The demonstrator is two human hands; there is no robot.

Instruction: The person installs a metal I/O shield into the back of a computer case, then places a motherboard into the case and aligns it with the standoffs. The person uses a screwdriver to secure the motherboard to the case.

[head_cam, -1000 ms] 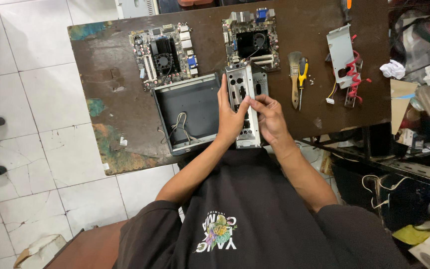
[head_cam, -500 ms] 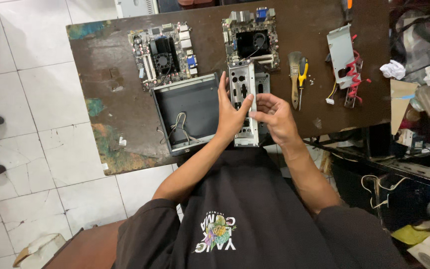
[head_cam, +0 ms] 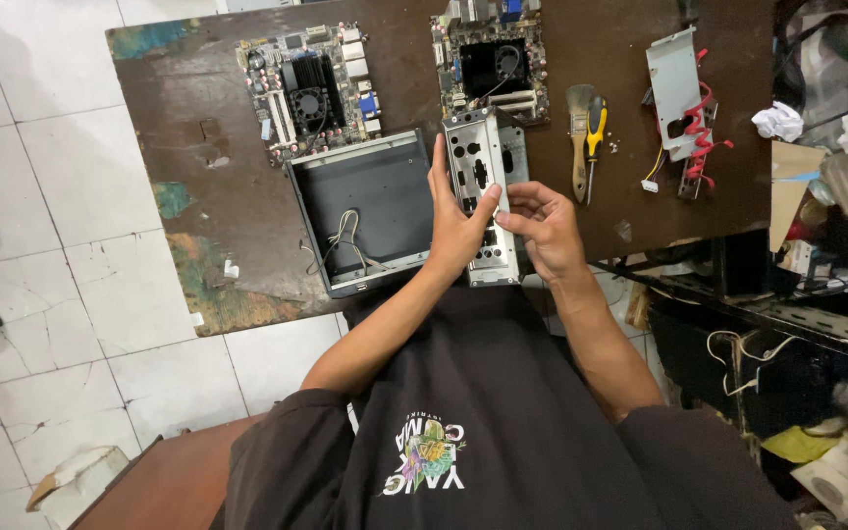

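I stand at a worn dark-brown table [head_cam: 198,108], its top scuffed, with patches of teal and orange paint along the left edge. Under it the floor [head_cam: 41,147] is pale square tile, cracked in places at lower left. To my right a dark shelf [head_cam: 817,314] holds tangled wires. Light falls evenly, without hard shadows.

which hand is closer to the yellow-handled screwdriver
Right. The right hand is just below-left of the screwdriver; the left hand is farther, across the metal panel both hold.
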